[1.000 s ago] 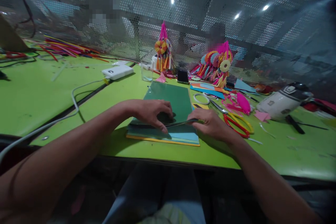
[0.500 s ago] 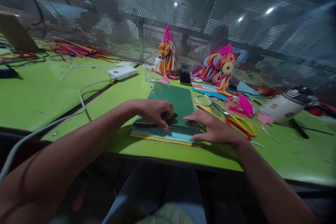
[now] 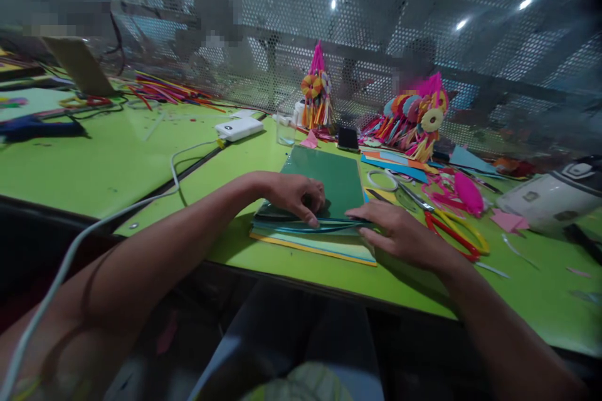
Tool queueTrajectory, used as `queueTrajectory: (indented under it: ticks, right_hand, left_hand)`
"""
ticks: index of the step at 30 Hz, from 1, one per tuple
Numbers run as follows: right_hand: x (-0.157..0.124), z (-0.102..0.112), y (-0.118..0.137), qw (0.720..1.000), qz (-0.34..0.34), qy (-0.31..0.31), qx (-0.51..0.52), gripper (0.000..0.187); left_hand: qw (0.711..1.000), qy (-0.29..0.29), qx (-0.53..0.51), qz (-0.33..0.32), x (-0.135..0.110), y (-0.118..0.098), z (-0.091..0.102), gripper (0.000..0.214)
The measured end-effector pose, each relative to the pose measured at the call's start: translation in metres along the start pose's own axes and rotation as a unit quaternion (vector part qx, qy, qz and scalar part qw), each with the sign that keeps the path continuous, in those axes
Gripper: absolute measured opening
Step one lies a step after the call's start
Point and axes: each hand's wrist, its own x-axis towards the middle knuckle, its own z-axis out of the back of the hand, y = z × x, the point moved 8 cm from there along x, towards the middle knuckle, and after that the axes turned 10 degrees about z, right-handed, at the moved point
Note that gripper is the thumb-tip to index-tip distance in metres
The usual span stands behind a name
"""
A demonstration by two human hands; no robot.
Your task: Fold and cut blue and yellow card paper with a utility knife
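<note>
Paper stack [image 3: 335, 197] on table [image 3: 517, 288] near front edge, green sheet [image 3: 327, 169] on top. Right hand [image 3: 399, 232] pinches upper sheets [image 3: 336, 225] at near right corner, edges bowed apart. Left hand [image 3: 296, 195] rests curled on green sheet, thumb at near edge; cannot tell whether gripping. Scissors [image 3: 444, 220] beside right hand.

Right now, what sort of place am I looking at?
Probably a craft workshop: bright tasselled ornaments stand at the back of the green worktop, with red-and-yellow-handled scissors and a stack of coloured sheets nearer the front.
</note>
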Motion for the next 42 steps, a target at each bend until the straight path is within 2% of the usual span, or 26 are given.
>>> queueTrajectory:
  ticks: [3,10,13,19,23,32,34,39,42]
  right_hand:
    - [0.001,0.0,-0.007,1.0,-0.002,-0.029,0.012,0.018]
    - [0.001,0.003,-0.02,0.995,-0.046,-0.079,0.05,0.014]
    - [0.002,0.003,-0.019,0.995,-0.045,-0.069,0.062,0.016]
    - [0.004,0.005,-0.006,0.996,0.011,-0.029,0.081,0.018]
    - [0.005,0.005,-0.005,0.995,0.008,-0.018,0.097,0.021]
    - [0.006,-0.002,-0.004,0.999,0.018,-0.012,0.041,0.016]
    - [0.006,-0.002,-0.002,0.999,0.021,-0.003,0.044,0.021]
    - [0.007,-0.006,0.002,0.999,0.013,0.039,0.016,0.057]
    - [0.007,-0.007,0.003,0.999,0.009,0.047,-0.005,0.061]
  left_hand:
    - [1.0,-0.002,0.007,-0.006,0.001,-0.002,0.0,0.026]
    - [1.0,-0.003,0.014,-0.011,0.0,-0.006,0.001,0.029]
    - [1.0,-0.002,0.015,-0.01,0.0,-0.004,0.001,0.031]
    - [1.0,-0.004,0.01,-0.006,0.001,0.0,0.0,0.029]
    - [1.0,-0.012,0.025,-0.006,0.001,0.0,0.0,0.03]
    - [0.997,-0.041,0.059,-0.019,0.002,-0.003,0.0,0.023]
    - [0.997,-0.037,0.067,-0.02,0.001,-0.004,0.0,0.02]
    - [0.998,-0.027,0.064,-0.011,0.0,-0.002,-0.001,0.009]
    - [0.998,-0.028,0.054,-0.013,0.001,0.001,-0.001,0.009]
